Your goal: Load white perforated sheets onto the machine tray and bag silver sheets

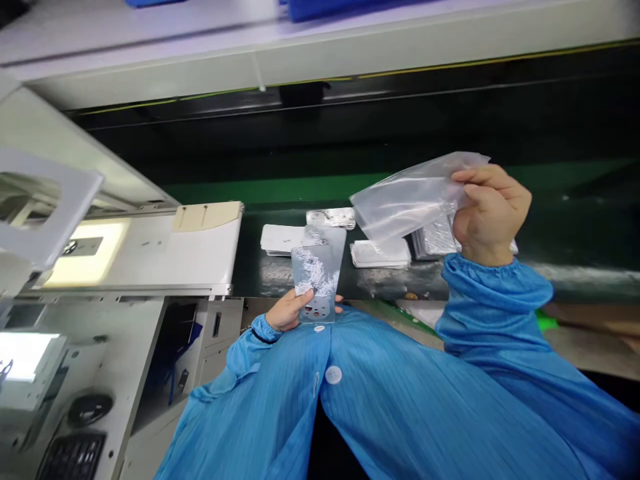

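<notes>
Close to my waist, my left hand (291,309) grips a phone back cover (316,283), thumb on its face near the camera holes. The cover is thin and flat, with a patchy silvery surface. A second see-through sheet or cover (336,241) shows behind it; whether the two are joined I cannot tell. Out to the right, my right hand (493,210) pinches one end of a clear plastic bag (415,197), which hangs limp toward the left. The bag's lower edge hangs above a stack of white phone-sized plates (381,253).
More stacked plates (281,239) and a shiny piece (331,218) lie on the dark green bench. Beside my right wrist are plastic-wrapped plates (434,239). A white machine bed (205,257) with a lit panel juts in from the left. A shelf edge (320,73) runs across the back.
</notes>
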A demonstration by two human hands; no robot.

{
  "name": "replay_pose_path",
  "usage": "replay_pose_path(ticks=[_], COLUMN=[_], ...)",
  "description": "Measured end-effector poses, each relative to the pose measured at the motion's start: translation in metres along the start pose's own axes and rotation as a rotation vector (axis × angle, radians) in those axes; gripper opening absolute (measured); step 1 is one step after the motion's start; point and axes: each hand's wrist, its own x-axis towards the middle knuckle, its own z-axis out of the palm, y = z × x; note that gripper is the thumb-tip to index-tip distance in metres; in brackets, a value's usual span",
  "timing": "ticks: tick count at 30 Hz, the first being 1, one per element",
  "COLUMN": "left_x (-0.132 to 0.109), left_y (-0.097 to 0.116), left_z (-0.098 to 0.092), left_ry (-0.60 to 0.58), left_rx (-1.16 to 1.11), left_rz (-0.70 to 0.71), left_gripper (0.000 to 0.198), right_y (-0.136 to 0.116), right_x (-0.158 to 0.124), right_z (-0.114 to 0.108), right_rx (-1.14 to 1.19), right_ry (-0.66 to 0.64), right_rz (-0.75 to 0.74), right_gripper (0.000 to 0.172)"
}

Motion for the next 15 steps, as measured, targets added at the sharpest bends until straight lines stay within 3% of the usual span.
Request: replay_pose_path(ticks=[1, 3, 6, 8, 11, 15], left_x=[0.004, 0.013, 0.029, 0.041, 0.056, 0.068], left_y=[-0.001, -0.003, -0.009, -0.013, -0.022, -0.035], left_z=[0.004, 0.013, 0.026, 0.036, 0.055, 0.082], left_ry=[0.039, 0.119, 0.216, 0.255, 0.29, 0.383], left_rx=[0.013, 0.053, 0.115, 0.155, 0.207, 0.247], left_rz=[-0.03, -0.1, -0.196, -0.249, -0.339, -0.381], left_gripper=[0.047, 0.047, 0.045, 0.042, 0.039, 0.035], right_y=[0.019, 0.052, 0.082, 0.092, 0.11, 0.152], right_x=[-0.006, -0.033, -0.098, -0.146, -0.202, -0.233], right_z=[-0.029, -0.093, -0.187, -0.234, -0.269, -0.263], right_rx=[-0.046, -0.179, -0.467, -0.664, -0.881, -1.017], right_ry=[0.043, 0.124, 0.276, 0.351, 0.339, 0.11], right_rz=[0.083, 0.237, 0.492, 0.686, 0.976, 1.216], right_gripper=[0.006, 0.015, 0.029, 0.033, 0.035, 0.035])
